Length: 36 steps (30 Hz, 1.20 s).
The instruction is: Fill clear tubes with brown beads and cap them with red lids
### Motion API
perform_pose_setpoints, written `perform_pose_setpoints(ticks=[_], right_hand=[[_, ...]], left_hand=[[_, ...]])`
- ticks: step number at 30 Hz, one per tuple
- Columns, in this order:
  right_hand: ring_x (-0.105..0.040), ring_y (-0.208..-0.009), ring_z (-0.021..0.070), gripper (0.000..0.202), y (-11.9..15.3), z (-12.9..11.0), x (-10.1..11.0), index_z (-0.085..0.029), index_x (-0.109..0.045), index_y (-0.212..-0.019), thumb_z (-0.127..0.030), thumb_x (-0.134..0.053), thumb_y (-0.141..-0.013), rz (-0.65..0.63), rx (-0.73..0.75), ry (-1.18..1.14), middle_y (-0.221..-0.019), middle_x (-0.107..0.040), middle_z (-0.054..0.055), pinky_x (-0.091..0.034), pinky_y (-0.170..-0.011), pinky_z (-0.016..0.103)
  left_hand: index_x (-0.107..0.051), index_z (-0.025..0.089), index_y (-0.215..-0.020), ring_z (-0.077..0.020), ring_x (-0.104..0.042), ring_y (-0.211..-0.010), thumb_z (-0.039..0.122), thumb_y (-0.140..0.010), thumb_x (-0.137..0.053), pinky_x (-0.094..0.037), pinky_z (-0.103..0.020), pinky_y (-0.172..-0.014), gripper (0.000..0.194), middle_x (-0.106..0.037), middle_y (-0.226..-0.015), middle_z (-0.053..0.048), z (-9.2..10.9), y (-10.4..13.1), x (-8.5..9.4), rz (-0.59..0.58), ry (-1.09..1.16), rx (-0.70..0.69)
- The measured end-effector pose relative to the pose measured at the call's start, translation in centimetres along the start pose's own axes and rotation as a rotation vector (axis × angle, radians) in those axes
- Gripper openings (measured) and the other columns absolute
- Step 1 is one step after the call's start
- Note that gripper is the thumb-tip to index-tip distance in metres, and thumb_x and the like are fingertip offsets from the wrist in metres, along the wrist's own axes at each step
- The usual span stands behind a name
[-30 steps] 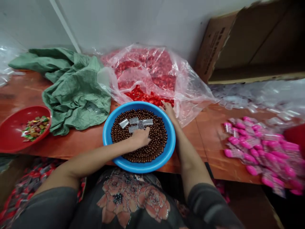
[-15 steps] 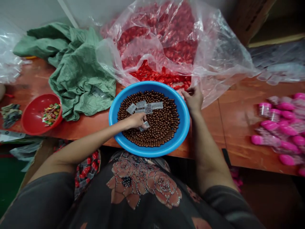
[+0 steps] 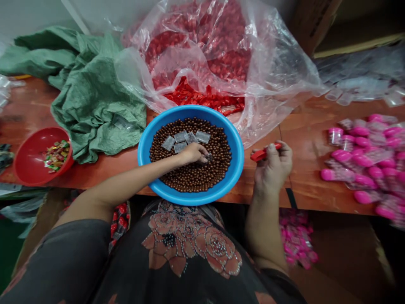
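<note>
A blue basin [image 3: 143, 162] holds many small brown beads [image 3: 186, 183]. Several small clear plastic boxes [image 3: 203, 136] lie on top of them. My left hand [image 3: 193, 153] reaches into the basin, fingers pinched low over the beads; a bit of a clear plastic box [image 3: 208, 156] shows at the fingertips, the rest covered by the hand. To the right of the basin, my right hand [image 3: 274, 162] is raised palm up, its thumb pressing a long red plastic piece [image 3: 259, 156] against the fingers.
Behind the basin, a large clear bag [image 3: 268, 84] holds many red plastic pieces [image 3: 205, 99]. Green cloth [image 3: 98, 105] and a red bowl [image 3: 25, 162] of colourful wrapped bits stand left. Pink-capped clear containers [image 3: 360, 158] pile up on the right of the table [image 3: 303, 126].
My right hand has come away from the bag's opening toward me and right, now with a red plastic piece. The left hand has shifted slightly right over the beads. The view has turned slightly right.
</note>
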State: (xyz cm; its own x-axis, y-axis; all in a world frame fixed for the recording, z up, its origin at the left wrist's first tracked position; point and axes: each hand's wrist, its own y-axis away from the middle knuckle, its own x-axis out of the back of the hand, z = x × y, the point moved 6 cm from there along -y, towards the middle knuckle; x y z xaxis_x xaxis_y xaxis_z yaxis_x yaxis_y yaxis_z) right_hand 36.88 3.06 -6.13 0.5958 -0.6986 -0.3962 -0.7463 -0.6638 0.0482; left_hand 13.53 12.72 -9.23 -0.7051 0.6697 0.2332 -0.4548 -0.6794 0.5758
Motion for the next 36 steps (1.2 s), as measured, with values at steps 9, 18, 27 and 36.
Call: perform_pose_setpoints(ticks=[9,18,27,36], right_hand=[[-0.062,-0.057,0.0056,0.039,2.9,0.5,1.0,-0.019,-0.054,-0.075,-0.030,-0.088,-0.058,-0.027,-0.193,-0.137,-0.067,-0.064,-0.008,-0.054,-0.055,0.016],[-0.066,-0.061,0.0032,0.031,3.7,-0.7,-0.3,-0.025,-0.072,-0.099,-0.024,-0.080,-0.069,-0.214,-0.303,-0.119,-0.091,-0.074,-0.003,-0.057,-0.057,0.012],[-0.072,-0.080,0.0131,0.039,7.3,-1.8,-6.0,-0.032,-0.073,-0.111,-0.030,-0.079,-0.073,-0.550,-0.327,0.076,-0.111,-0.075,0.000,-0.063,-0.070,0.027],[-0.058,-0.064,0.0093,0.029,9.9,-0.7,-9.5,-0.029,-0.074,-0.101,-0.038,-0.079,-0.074,-0.595,-0.239,0.198,-0.076,-0.066,-0.003,-0.050,-0.058,0.023]], left_hand=[[-0.067,0.009,-0.077,-0.0076,-0.058,-0.061,-0.006,-0.064,-0.073,-0.052,-0.028,-0.077,0.022,-0.063,-0.065,0.002,0.6,0.8,-1.0,-0.091,0.266,0.017],[-0.061,0.012,-0.092,-0.0126,-0.070,-0.081,-0.006,-0.073,-0.067,-0.054,-0.037,-0.089,0.027,-0.071,-0.090,-0.004,2.9,6.1,0.4,-0.317,0.727,-0.006],[-0.062,0.012,-0.096,-0.0134,-0.070,-0.082,0.005,-0.074,-0.073,-0.056,-0.032,-0.084,0.026,-0.072,-0.094,-0.006,1.2,11.5,2.4,-0.168,0.866,-0.025],[-0.066,0.014,-0.102,-0.0120,-0.066,-0.092,0.013,-0.066,-0.080,-0.050,-0.029,-0.092,0.039,-0.072,-0.097,-0.003,0.6,12.7,3.6,0.004,0.713,-0.285]])
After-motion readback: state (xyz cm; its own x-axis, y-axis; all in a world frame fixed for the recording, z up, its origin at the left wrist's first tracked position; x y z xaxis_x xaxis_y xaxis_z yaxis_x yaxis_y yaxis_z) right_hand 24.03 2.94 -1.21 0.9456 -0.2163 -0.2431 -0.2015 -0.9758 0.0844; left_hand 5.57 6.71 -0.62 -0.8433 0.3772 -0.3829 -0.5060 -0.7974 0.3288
